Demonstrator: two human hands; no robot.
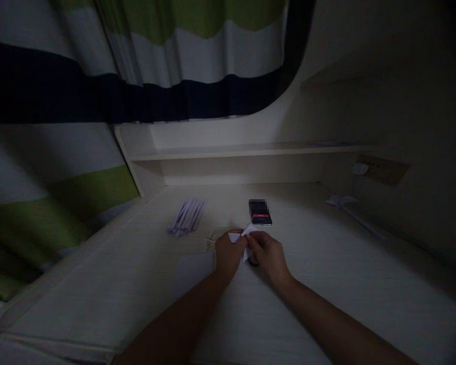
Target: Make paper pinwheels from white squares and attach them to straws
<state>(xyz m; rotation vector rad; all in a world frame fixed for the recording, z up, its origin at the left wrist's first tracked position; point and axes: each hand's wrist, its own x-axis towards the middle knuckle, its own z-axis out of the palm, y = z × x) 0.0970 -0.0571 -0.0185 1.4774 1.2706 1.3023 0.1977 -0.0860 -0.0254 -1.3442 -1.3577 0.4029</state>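
Both hands meet over the desk, pinching a piece of folded white paper (250,229) with pointed corners. My left hand (227,256) is closed on its left side, and my right hand (269,253) grips the right side with thumb and fingers together. The fingers cover the middle of the paper. Just below the paper, a dark curved object (254,261) shows partly beside my right hand; its kind is hidden. Small pale sticks or scraps (210,240) lie left of my left hand. A flat white sheet (193,274) rests near my left forearm.
A bundle of thin rolled paper sticks (188,217) lies at the back left. Beyond my hands is a phone (261,213) with its screen lit. On the right, a paper pinwheel (342,201) on a stick lies by the wall. A shelf (235,150) spans the back; curtains (72,187) hang left.
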